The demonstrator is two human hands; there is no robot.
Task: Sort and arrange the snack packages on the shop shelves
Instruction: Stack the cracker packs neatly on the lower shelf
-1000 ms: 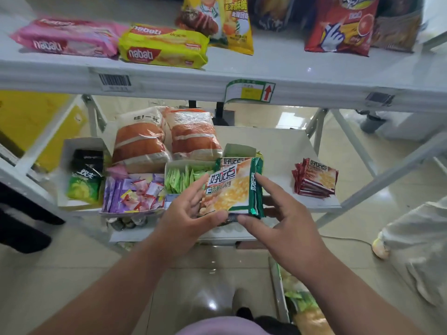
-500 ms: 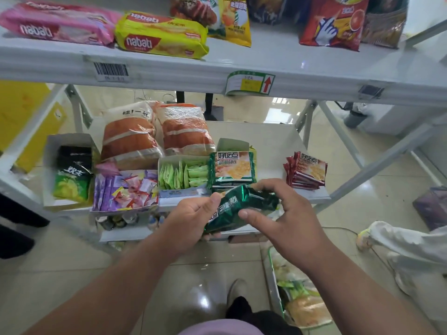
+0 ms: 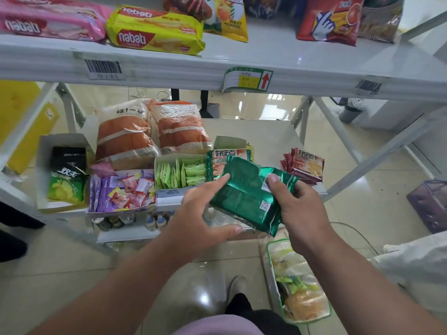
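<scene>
1. Both hands work a stack of shiny green foil snack packets (image 3: 249, 197), held back-side up just in front of the lower white shelf's (image 3: 271, 139) front edge, over the floor.
2. Right hand (image 3: 300, 213) grips the stack's right end, thumb on top by a small white label, fingers curled beneath. Left hand (image 3: 205, 213) is spread wide, fingers straight; fingertips touch the stack's left edge, thumb lies below its near edge. It steadies rather than clamps.
3. Done so far, by the look of it: lower shelf is largely filled. From the left edge: white carton w/ black and green chip bags (image 3: 66, 175); open box of purple and pink sweets (image 3: 121, 189); white box of pale green sachets (image 3: 180, 174); then a white carton holding matching green-edged biscuit packets (image 3: 229, 157), standing face-out. Two clear-wrapped orange bread loaves (image 3: 150, 131) sit behind, toward the back edge.
4. A pile of red foil snack packets (image 3: 303, 165) lies loose near the shelf's right front corner.
5. Left to do, prob.: green stack needs flipping face-out and slotting w/ its matching packets; red pile looks unboxed. A white basket on the floor (image 3: 297, 284) has more goods in it, so sorting is likely mid-way.
6. Upper white shelf (image 3: 266, 56) carries pink and yellow wafer packs (image 3: 154, 30) at its front edge, plus a red chip bag (image 3: 329, 20) further right.
7. Room: bare shelf shows behind and between the biscuit carton and the red pile, toward the right back corner. Upper shelf's front lip overhangs, so headroom for lifting is limited; approach from the front edge looks open.
</scene>
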